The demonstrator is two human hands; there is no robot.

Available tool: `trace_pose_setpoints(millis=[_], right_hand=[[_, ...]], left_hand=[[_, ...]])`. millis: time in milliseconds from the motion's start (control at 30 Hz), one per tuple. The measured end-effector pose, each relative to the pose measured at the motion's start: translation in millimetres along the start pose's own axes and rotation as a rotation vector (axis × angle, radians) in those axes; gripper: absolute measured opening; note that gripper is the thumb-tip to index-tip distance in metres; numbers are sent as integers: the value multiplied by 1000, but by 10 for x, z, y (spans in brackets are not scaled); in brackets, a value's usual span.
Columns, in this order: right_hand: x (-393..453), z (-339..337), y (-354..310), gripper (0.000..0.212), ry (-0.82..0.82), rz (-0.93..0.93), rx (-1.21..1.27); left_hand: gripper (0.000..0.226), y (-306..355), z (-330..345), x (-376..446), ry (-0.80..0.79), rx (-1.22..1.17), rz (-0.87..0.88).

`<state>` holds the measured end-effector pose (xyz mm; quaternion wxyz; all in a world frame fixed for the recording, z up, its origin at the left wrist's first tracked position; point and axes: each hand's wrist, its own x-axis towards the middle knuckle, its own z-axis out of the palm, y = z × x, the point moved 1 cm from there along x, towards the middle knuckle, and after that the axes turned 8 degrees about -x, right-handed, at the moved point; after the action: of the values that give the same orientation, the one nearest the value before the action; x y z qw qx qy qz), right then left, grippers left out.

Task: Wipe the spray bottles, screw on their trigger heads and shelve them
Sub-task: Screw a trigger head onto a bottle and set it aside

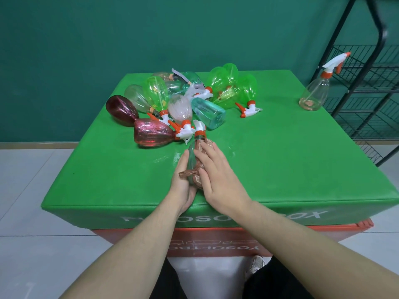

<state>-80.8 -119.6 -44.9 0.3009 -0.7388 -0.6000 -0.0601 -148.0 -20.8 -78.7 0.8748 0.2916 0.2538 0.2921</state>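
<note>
1. A clear bottle (191, 160) lies between both hands near the front middle of the green box (280, 160), its orange collar and white trigger head (199, 127) pointing away from the person
2. The left hand (182, 182) cups the bottle from the left and beneath, fingers curled round its body
3. The right hand (218, 180) lies on the bottle's right side with fingers nearly straight, pressing a brown cloth (199, 167) against it; the cloth wraps over the bottle, one end sticking out to the left by the left hand's fingers
4. Just past the trigger head is a pile (185, 100) of bottles lying on their sides at the box's far left and middle: two dark red ones (151, 132), several bright green ones (228, 87), a teal one (208, 113), and clear or pale ones; many carry white trigger heads with orange collars, some tangled together
5. One clear bottle with trigger head (316, 91) stands upright at the far right corner of the box, well apart from the pile
6. A black wire rack (367, 87) stands just beyond that corner, on the right
7. The green box sits on a red box (216, 240) with white lettering; pale floor tiles (32, 190) surround them and a green wall (108, 39) is behind
8. A shoe (255, 265) shows below the right forearm
</note>
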Motion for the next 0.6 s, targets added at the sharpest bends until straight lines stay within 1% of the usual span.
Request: trace_pose_setpoints(millis=[67,100,167,200,333,467,600], right_hand=[[-79,30,15,48,0,-28,-17],[-113,52,31,48,0,-38,-22],[-171,92,72,46,10,-56,-18],[-198,111,95,45,20,-65,-12],[-304,170,159,42,61,-77,1],[-353,138,133,40,97,-62,24],[-330,77,74,44,74,-13,31]], left_hand=[[47,8,-8,0,23,27,4],[52,12,-4,3,43,42,8],[75,5,-15,14,44,64,16],[77,7,-16,9,38,73,28],[55,14,14,-17,5,112,95],[64,22,32,-28,-2,99,111],[65,23,45,-40,5,94,137]])
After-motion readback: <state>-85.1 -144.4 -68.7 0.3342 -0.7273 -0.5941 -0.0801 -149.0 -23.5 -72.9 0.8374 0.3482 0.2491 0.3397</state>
